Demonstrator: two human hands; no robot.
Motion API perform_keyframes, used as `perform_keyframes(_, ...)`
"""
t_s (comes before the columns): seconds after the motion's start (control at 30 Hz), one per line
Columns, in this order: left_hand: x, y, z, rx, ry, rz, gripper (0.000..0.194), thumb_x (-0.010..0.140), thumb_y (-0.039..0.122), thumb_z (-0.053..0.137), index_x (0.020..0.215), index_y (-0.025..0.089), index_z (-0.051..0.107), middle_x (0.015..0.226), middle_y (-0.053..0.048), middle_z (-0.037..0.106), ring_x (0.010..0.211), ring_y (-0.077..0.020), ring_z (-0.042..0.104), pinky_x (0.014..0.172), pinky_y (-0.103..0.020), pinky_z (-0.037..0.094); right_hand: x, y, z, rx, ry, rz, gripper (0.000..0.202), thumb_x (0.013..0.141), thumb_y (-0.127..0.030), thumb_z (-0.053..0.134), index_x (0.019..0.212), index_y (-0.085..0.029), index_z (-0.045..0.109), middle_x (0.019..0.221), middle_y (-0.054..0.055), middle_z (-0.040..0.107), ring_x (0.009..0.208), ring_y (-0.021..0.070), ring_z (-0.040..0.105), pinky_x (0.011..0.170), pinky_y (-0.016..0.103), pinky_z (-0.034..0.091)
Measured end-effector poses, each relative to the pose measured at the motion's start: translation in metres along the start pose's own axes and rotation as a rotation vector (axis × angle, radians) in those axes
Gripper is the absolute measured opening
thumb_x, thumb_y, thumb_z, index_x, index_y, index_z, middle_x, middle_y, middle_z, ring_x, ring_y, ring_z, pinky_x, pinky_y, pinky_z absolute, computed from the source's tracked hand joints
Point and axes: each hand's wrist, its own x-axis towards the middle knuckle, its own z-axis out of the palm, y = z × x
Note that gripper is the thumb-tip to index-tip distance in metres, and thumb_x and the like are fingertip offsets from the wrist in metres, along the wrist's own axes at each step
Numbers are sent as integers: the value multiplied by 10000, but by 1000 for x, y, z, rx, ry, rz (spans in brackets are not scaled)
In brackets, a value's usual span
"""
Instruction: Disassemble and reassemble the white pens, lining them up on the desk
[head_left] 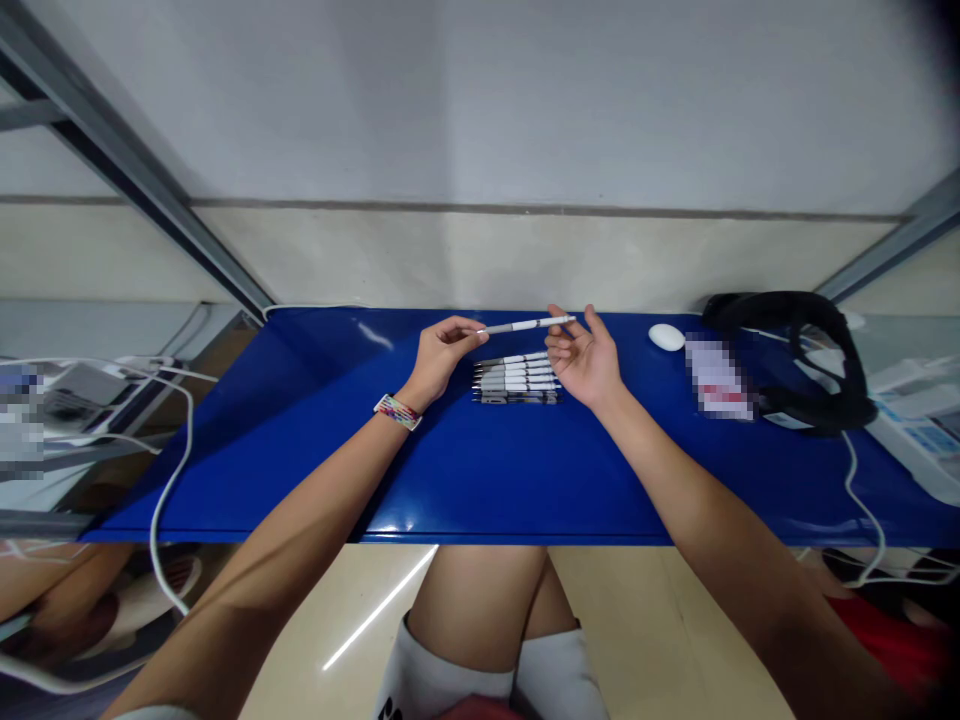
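Note:
Between thumb and fingers, my left hand (444,358) pinches one end of a white and grey pen (523,326), raised over the blue table. The pen's other end reaches the fingers of my right hand (585,355), whose thumb and fingers are spread apart, palm up. Whether those fingers touch the pen is hard to tell. Below the held pen, several white and dark pens (516,380) lie side by side in a stack of rows on the table, their tips toward the left.
On the blue table (465,490), a white mouse-shaped object (666,338), a blurred-out card (718,376) and a black strap-like headset (855,380) lie at the right. White cables (189,420) hang at the left. Metal posts flank the table, and a wall stands behind it.

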Motion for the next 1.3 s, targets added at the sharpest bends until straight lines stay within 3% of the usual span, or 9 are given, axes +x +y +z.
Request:
perform_keyframes(0.13,1,2,-2,57,19,19,271,757,383,933,928,210,813,885,-44,781,835,-190,698,832,-347,545,3,1,-7,-389,64,-259,252,817,-396,889,1010,-243,834,841,31,712,690,147,580,584,276,501)
perform_keyframes(0.27,-1,2,-3,270,-11,78,216,827,386,870,944,212,819,917,-63,789,844,-213,686,835,-371,535,10,7,-24,-815,102,-485,133,862,-359,829,956,-270,861,959,64,775,838,230,667,795,392,558)
perform_keyframes(0.4,-3,1,-5,509,-41,181,159,908,363,785,1002,245,833,1021,-82,812,930,-253,686,923,-426,504,13,11,-38,-1159,28,-536,167,945,-331,711,1025,-295,853,1050,75,808,960,296,701,944,490,533)
perform_keyframes(0.5,-3,2,-7,634,-127,232,137,932,336,738,985,264,842,1045,-82,820,970,-280,680,986,-470,458,13,12,-41,-1334,-59,-535,221,998,-315,628,1050,-289,841,1061,85,811,1045,325,676,996,517,499)
perform_keyframes(0.63,0,0,-10,664,-188,223,93,894,299,740,884,268,827,956,-72,810,908,-277,656,1017,-487,419,11,11,-40,-1421,-97,-546,316,1051,-324,523,1020,-269,833,1074,103,797,1082,335,639,1014,522,480)
perform_keyframes(0.8,1,-4,-9,677,-196,194,64,833,240,753,845,270,808,893,-56,786,874,-269,636,1030,-482,405,11,10,-41,-1443,-75,-560,317,1045,-330,523,988,-262,827,1019,108,768,1026,330,633,983,526,489)
perform_keyframes(1.03,0,-6,-9,758,-206,205,125,851,205,693,859,263,803,922,-65,787,903,-284,635,1002,-480,376,5,11,-38,-1443,-76,-557,295,1039,-294,533,947,-257,811,982,116,746,999,336,618,964,534,483)
perform_keyframes(1.3,-2,-4,-7,691,-189,183,116,888,249,697,850,254,807,930,-72,777,931,-292,629,1071,-508,380,1,11,-36,-1434,-42,-539,254,1023,-327,577,936,-255,804,990,128,727,1026,344,624,995,549,486)
